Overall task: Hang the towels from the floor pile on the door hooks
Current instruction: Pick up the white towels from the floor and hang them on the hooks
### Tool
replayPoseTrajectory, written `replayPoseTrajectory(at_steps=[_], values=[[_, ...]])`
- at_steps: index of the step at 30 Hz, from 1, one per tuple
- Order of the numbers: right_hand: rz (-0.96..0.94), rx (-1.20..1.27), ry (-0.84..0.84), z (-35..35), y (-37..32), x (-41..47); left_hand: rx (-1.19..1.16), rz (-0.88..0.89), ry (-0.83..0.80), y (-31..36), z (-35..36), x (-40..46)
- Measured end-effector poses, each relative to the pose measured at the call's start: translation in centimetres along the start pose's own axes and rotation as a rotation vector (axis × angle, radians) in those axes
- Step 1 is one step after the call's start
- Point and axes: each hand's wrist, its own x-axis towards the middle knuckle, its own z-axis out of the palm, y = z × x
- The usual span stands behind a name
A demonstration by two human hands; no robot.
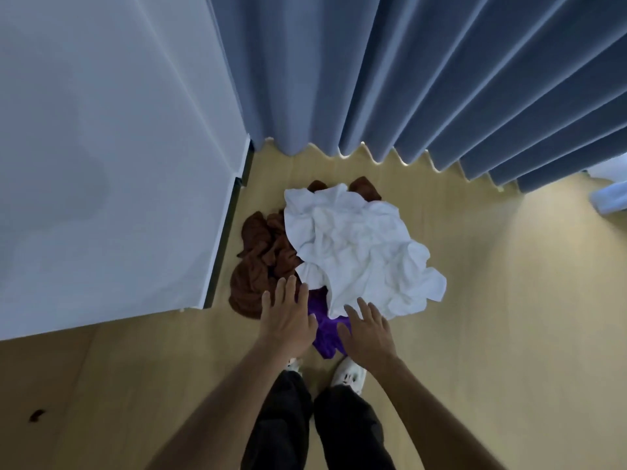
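A pile of towels lies on the wooden floor in front of my feet. A crumpled white towel [356,245] covers the top. A brown towel [261,256] spreads out to its left, and a purple towel [327,334] peeks out at the near edge. My left hand [286,320] reaches down with straight fingers over the near edge of the brown and purple towels. My right hand [368,334] hovers with spread fingers at the near edge of the white towel. Neither hand holds anything. No door hooks are in view.
A white wall or door panel [112,157] with a dark base strip stands to the left of the pile. Blue-grey curtains [407,72] hang behind it. A pale object [609,196] lies at the right edge. My white shoes [347,374] stand just short of the pile.
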Motion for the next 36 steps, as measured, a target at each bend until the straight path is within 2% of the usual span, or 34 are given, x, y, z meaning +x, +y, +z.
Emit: replayPoseTrajectory(at_steps=[14, 18, 21, 25, 30, 36], values=[[-0.017, -0.074, -0.145, 14.7, 4.0, 26.5, -0.034, -0.064, -0.096, -5.6, 17.9, 16.3], [0.027, -0.051, -0.106, 17.3, 3.8, 30.0, -0.032, -0.065, -0.131, -6.2, 21.2, 17.2], [0.004, 0.014, -0.038, 17.1, 3.5, 29.2, -0.040, -0.072, -0.164, -6.0, 21.6, 15.9], [-0.094, 0.109, -0.032, 13.4, 2.4, 23.2, -0.029, -0.070, -0.169, -4.5, 18.0, 12.5], [-0.240, 0.188, -0.057, 4.4, -0.1, 12.6, -0.047, 0.019, -0.049, -1.1, 7.7, 7.2], [-0.363, 0.375, 0.140, -10.3, -2.7, 1.2, -0.072, 0.219, 0.089, 3.3, -7.7, 0.9]])
